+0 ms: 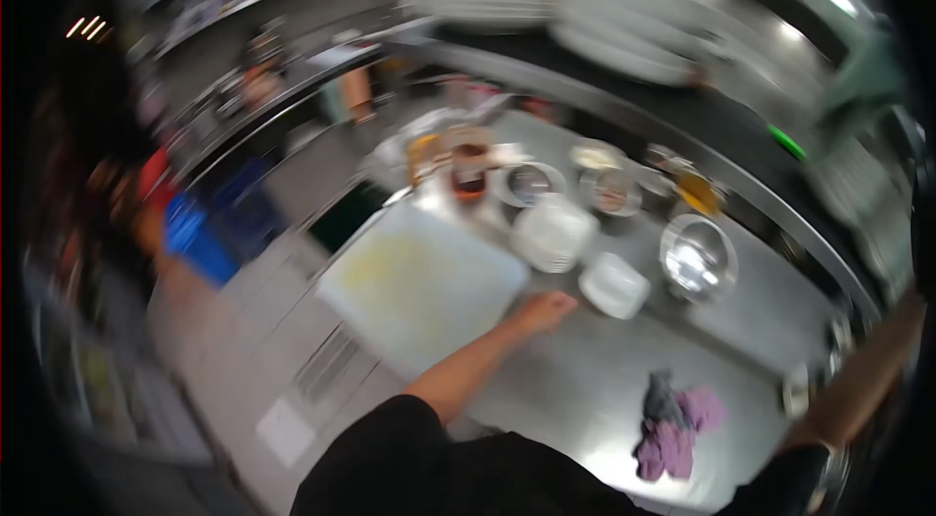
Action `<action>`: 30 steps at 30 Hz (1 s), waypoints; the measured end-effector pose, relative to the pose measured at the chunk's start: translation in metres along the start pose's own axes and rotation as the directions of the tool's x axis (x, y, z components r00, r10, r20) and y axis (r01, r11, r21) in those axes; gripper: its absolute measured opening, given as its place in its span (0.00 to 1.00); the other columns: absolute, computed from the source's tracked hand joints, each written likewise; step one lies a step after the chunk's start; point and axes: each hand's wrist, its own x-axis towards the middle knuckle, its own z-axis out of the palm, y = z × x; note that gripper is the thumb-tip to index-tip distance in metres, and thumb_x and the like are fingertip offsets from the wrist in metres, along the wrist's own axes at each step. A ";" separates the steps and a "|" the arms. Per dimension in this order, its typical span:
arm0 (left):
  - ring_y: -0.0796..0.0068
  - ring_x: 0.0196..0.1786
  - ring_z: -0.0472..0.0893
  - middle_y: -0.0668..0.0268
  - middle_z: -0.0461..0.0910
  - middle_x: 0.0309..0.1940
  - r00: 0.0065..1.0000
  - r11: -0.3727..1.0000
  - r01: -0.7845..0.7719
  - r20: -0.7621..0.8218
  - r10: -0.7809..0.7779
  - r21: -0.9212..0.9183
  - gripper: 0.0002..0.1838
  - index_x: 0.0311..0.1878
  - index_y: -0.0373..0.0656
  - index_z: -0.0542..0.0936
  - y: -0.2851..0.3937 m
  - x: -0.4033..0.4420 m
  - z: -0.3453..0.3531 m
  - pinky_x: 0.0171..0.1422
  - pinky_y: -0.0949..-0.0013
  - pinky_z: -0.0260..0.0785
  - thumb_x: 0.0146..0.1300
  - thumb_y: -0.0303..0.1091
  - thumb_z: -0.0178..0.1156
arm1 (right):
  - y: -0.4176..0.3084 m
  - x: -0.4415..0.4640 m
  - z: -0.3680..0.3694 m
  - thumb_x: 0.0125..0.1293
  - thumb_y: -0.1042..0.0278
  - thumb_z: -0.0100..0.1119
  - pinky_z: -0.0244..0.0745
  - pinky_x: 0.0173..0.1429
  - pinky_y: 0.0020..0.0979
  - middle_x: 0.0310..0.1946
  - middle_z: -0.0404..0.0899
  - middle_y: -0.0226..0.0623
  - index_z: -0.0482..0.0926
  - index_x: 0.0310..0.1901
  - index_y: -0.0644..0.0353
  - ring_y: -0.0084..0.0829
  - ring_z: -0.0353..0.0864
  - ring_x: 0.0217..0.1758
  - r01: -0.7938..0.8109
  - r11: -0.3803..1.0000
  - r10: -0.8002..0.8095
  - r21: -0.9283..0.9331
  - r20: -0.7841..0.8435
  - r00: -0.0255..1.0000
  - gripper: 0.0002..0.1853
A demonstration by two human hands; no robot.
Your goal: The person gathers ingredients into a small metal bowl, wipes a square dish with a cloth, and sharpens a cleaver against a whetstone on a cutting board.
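My left hand [548,311] is over the steel counter, at the right corner of a white cutting board [419,282] with yellow stains. Its fingers look curled, but blur hides whether they hold anything. A small white square dish [614,285] lies just to its right, and a stack of white square dishes [554,233] stands behind it. My right arm reaches up along the right edge of the view, and the hand itself is hidden in the dark rim. Between my arms a purple and grey cloth [673,428] lies crumpled on the counter.
Behind the dishes stand a shiny metal bowl [698,258], several food containers and a jar of dark red contents [469,175]. Large white plates [624,24] are stacked on the shelf above. A blue bin [200,238] is at the left.
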 end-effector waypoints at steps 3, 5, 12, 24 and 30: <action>0.73 0.33 0.85 0.64 0.84 0.32 0.989 0.969 0.109 0.123 -0.083 -0.221 0.25 0.59 0.43 0.80 -0.002 -0.124 -0.048 0.39 0.69 0.78 0.77 0.56 0.53 | 0.042 0.058 0.039 0.66 0.53 0.62 0.75 0.60 0.36 0.54 0.79 0.44 0.81 0.51 0.68 0.38 0.79 0.54 0.024 0.990 -0.013 -0.139 0.080 0.997 0.24; 0.71 0.34 0.86 0.61 0.85 0.34 0.978 0.937 0.206 0.100 -0.185 -0.281 0.26 0.60 0.41 0.79 -0.016 -0.222 -0.080 0.40 0.68 0.79 0.77 0.55 0.53 | 0.068 0.089 0.065 0.67 0.53 0.59 0.75 0.59 0.36 0.53 0.79 0.44 0.81 0.51 0.68 0.37 0.79 0.54 0.038 0.981 -0.015 -0.192 0.121 0.993 0.23; 0.58 0.33 0.90 0.48 0.87 0.42 0.368 0.397 0.545 -0.214 -0.905 -0.738 0.28 0.65 0.37 0.74 -0.287 -0.549 -0.034 0.44 0.58 0.82 0.76 0.53 0.54 | 0.101 0.141 0.068 0.72 0.52 0.52 0.76 0.58 0.35 0.49 0.80 0.42 0.80 0.49 0.68 0.33 0.79 0.51 0.023 0.926 -0.012 -0.377 0.030 0.999 0.23; 0.61 0.55 0.84 0.62 0.84 0.57 0.503 0.446 0.857 -0.227 -0.834 0.260 0.30 0.64 0.53 0.80 -0.457 -0.718 -0.061 0.61 0.60 0.78 0.55 0.34 0.71 | -0.293 -0.061 0.287 0.78 0.58 0.49 0.77 0.43 0.31 0.36 0.83 0.37 0.80 0.48 0.67 0.27 0.81 0.35 -0.145 0.759 -0.038 0.635 0.266 0.963 0.18; 0.60 0.52 0.84 0.56 0.86 0.43 0.577 0.782 0.623 -0.667 -0.471 -0.013 0.19 0.50 0.49 0.85 -0.426 -0.642 -0.299 0.55 0.61 0.76 0.58 0.22 0.53 | -0.426 -0.238 0.508 0.77 0.61 0.56 0.77 0.36 0.27 0.33 0.86 0.37 0.83 0.47 0.64 0.23 0.83 0.30 -0.757 0.489 -0.130 0.433 0.895 0.428 0.14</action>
